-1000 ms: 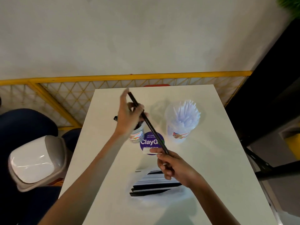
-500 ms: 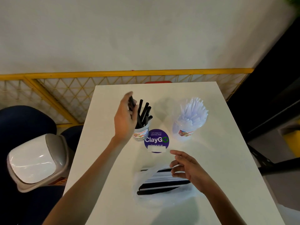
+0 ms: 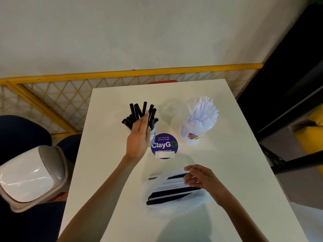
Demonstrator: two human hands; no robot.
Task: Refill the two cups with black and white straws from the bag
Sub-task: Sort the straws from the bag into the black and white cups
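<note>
White wall and a yellow lattice railing [image 3: 122, 75] close off the far side, with a dark chair and a lidded bin [image 3: 31, 175] off the near-left corner. Within that space stands the white bench [image 3: 236, 172], narrow, its far, left and right edges all in view.

Bag [image 3: 174, 191]: thin clear plastic, lying flat near the front edge, mouth toward the right hand. Black and white straws lie lengthwise inside — presumably kept flat so single straws slide out sideways.

Cup of white straws [image 3: 197, 130]: upright at the far right, densely packed, fanned at the top. It appears close to full.

Cup of black straws [image 3: 151, 135]: upright at centre-left, just beside a round purple sticker [image 3: 164, 145]. Black straws [image 3: 139, 113] lean loosely, with room left among them.

Left hand [image 3: 138, 137]: fingers extended against the black straws, the grip apart and holding nothing — judged to be steadying or settling the bundle.

Right hand [image 3: 201, 177]: poised over the bag's mouth, fingers curled but the grip not closed on any straw; contact with the plastic cannot be confirmed.

Clearance: ample bare surface lies right of the bag and between the cups. Both cups stand well in from the edges. The tall, light black-straw cup could tip if nudged sideways.
</note>
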